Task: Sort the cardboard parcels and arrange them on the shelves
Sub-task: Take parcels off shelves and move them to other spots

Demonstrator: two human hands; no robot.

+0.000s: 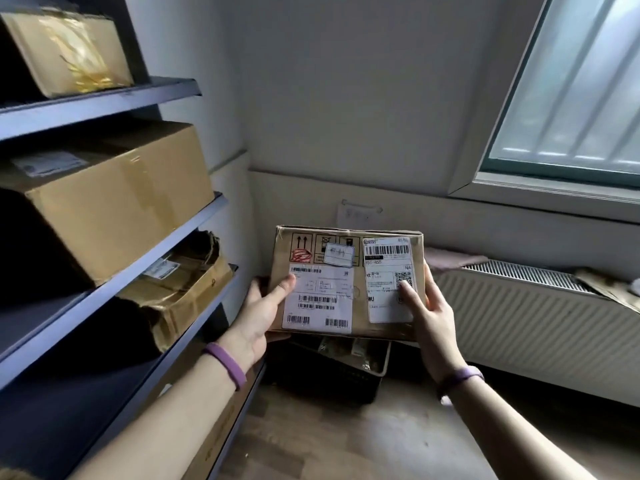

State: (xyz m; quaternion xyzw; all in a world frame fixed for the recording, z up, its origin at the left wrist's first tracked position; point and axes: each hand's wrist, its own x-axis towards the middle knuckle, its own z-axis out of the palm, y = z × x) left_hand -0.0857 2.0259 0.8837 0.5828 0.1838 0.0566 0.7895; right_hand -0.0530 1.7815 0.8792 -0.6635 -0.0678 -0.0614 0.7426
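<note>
I hold a flat cardboard parcel [356, 268] with two white shipping labels in front of me, its labelled face turned up toward the camera. My left hand [263, 313] grips its left edge, thumb on the lower label. My right hand [429, 306] grips the right edge, thumb on the label with the QR code. The dark metal shelves [114, 98] stand at my left. They carry a taped box [69, 50] on top, a large box [117, 199] below it, and a crushed torn box [180, 289] on the third level.
Under the held parcel a dark crate [332, 375] with items inside sits on the wooden floor [346, 445]. A white radiator [540, 327] runs along the right wall beneath a window [575, 91]. Another cardboard box [218, 431] stands on the lowest shelf.
</note>
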